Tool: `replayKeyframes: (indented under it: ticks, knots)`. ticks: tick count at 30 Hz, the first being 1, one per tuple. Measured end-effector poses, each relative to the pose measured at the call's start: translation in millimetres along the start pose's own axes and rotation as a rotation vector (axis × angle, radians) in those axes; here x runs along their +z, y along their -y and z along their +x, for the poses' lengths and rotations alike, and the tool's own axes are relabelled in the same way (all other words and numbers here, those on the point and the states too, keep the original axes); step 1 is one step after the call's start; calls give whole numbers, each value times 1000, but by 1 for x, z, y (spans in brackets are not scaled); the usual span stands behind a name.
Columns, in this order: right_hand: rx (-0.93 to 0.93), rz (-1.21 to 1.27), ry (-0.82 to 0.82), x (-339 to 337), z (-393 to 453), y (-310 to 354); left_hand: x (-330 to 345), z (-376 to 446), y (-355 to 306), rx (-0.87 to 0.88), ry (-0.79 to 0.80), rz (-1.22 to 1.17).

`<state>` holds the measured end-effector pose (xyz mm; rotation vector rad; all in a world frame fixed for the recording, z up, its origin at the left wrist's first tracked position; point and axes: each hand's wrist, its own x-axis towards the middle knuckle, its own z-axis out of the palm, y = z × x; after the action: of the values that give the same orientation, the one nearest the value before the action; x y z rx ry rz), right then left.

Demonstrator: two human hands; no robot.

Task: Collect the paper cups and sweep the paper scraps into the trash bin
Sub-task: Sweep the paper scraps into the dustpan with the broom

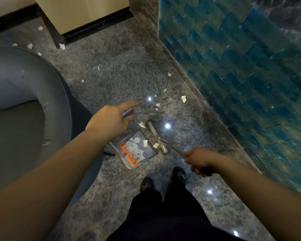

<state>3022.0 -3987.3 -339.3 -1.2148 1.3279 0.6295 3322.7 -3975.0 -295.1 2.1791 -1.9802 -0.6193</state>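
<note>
A grey dustpan (150,151) with an orange comb edge lies on the floor between my hands, with several white paper scraps (135,148) in it. My left hand (111,121) grips the dustpan's metal handle (128,112) from above. My right hand (197,160) grips the broom's metal handle (174,149). The broom head (156,136) rests on the floor against the dustpan's mouth. Loose scraps (183,98) lie on the floor beyond the broom, and more scraps (62,46) lie far left by the furniture. No paper cup or trash bin shows.
A grey round armchair (24,101) fills the left side. A blue tiled wall (250,75) with a stone skirting runs along the right. A beige cabinet (87,13) stands at the top. My feet in black shoes (146,185) stand just behind the dustpan.
</note>
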Motion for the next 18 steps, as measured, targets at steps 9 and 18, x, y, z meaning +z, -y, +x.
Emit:
replayKeyframes:
  ticks: [9,18]
  knots:
    - [-20,-30,114,7,-14,12,-2,8,0,-1,-28,21]
    - [42,218,97,-10,-36,7,-8,3,0,-29,-8,3]
